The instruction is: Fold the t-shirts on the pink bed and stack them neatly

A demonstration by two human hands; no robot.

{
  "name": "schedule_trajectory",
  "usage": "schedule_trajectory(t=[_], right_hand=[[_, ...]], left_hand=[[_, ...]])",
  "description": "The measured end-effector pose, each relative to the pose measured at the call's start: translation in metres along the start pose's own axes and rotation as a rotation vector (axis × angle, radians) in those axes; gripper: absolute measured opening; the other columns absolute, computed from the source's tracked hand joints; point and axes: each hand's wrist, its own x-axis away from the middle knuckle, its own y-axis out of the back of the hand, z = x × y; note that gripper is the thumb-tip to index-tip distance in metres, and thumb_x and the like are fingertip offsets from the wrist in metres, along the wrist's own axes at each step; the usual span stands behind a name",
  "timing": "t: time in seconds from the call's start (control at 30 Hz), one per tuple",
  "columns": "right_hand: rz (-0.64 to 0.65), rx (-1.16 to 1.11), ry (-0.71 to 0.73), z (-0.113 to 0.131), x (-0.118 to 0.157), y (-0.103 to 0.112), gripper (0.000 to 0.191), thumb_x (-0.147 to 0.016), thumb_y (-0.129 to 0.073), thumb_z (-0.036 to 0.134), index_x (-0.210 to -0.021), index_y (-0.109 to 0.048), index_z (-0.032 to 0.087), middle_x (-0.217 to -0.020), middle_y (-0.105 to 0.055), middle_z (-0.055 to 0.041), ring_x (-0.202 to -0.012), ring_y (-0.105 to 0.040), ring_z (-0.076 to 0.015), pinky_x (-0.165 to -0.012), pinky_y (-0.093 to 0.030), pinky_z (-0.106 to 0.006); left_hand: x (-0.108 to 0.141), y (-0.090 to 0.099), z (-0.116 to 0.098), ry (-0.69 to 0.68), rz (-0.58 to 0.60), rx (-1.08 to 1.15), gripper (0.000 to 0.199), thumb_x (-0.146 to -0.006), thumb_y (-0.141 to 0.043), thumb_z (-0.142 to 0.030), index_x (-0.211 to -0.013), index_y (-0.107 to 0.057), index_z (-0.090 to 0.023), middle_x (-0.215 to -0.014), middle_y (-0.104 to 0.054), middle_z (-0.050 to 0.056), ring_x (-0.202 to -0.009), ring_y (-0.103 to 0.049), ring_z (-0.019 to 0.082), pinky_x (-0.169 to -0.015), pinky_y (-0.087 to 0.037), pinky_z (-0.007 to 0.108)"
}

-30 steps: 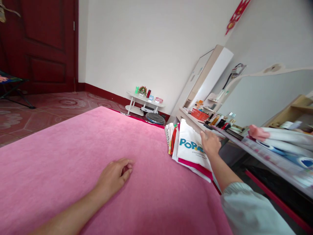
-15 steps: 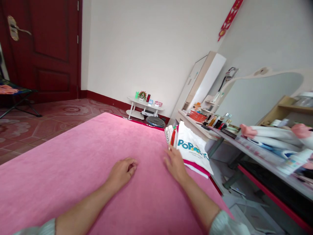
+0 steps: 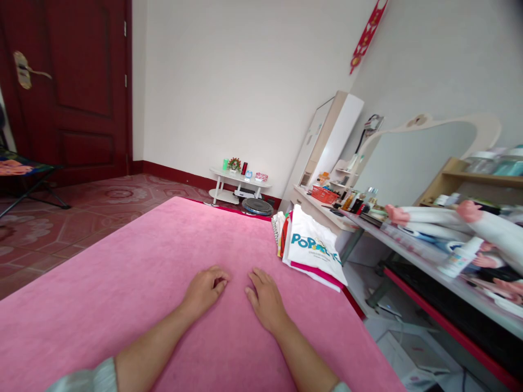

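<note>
My left hand (image 3: pixel 204 291) rests on a pink plush cover (image 3: pixel 122 283), its fingers loosely bent, a gap showing beside the thumb and nothing visible in it. To its right, my right hand (image 3: pixel 266 298) lies low over the same cover with fingers stretched out and thumb apart, holding nothing. Beyond it, near the cover's right edge, is a neat stack of folded clothes. A white T-shirt (image 3: pixel 312 261) with teal lettering lies at the front of that stack, with a magenta layer under it. Striped and orange-red folded clothes (image 3: pixel 283 239) stand against its left side. Neither hand touches the stack.
Right of the cover stands a desk (image 3: pixel 412 245) crowded with a white bottle (image 3: pixel 461 258) and plush items. Behind it are a mirror (image 3: pixel 425 158) and a dresser with a red basket (image 3: pixel 324 194). A small white table (image 3: pixel 241 177) stands by the far wall; a door (image 3: pixel 81 81) is at left.
My right hand has come away from the folded clothes, moving left and nearer to me, beside the left hand. My left hand stays nearly where it was. The view has shifted slightly.
</note>
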Motion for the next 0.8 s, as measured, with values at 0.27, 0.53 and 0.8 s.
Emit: schedule_trajectory(t=[0.27, 0.53, 0.8], right_hand=[[0.014, -0.012, -0.004, -0.0007, 0.0007, 0.0002, 0.043, -0.09, -0.044, 0.031, -0.13, -0.052, 0.017, -0.137, -0.047, -0.0115, -0.128, -0.041, -0.0253, -0.109, -0.028, -0.045], [0.014, -0.03, -0.018, -0.0022, 0.0013, 0.0008, 0.043, -0.089, -0.045, 0.031, -0.129, -0.052, 0.018, -0.138, -0.047, -0.0111, -0.129, -0.04, -0.0256, -0.11, -0.027, -0.046], [0.001, -0.103, -0.023, -0.0056, 0.0008, 0.0018, 0.042, -0.088, -0.047, 0.029, -0.129, -0.054, 0.02, -0.138, -0.048, -0.01, -0.129, -0.041, -0.0245, -0.11, -0.029, -0.045]], left_hand=[[-0.0006, -0.0009, 0.0006, 0.003, 0.017, -0.01, 0.022, -0.08, -0.049, -0.016, -0.087, -0.07, -0.019, -0.087, -0.065, 0.003, -0.079, -0.06, 0.015, -0.076, -0.043, 0.026], [-0.0008, -0.0022, 0.0007, -0.01, 0.018, -0.028, 0.022, -0.08, -0.049, -0.014, -0.086, -0.07, -0.02, -0.087, -0.065, 0.003, -0.079, -0.059, 0.015, -0.075, -0.043, 0.026], [-0.0035, -0.0016, -0.0032, 0.036, 0.028, -0.042, 0.026, -0.079, -0.048, -0.012, -0.087, -0.071, -0.022, -0.088, -0.066, 0.002, -0.079, -0.06, 0.015, -0.076, -0.043, 0.026]])
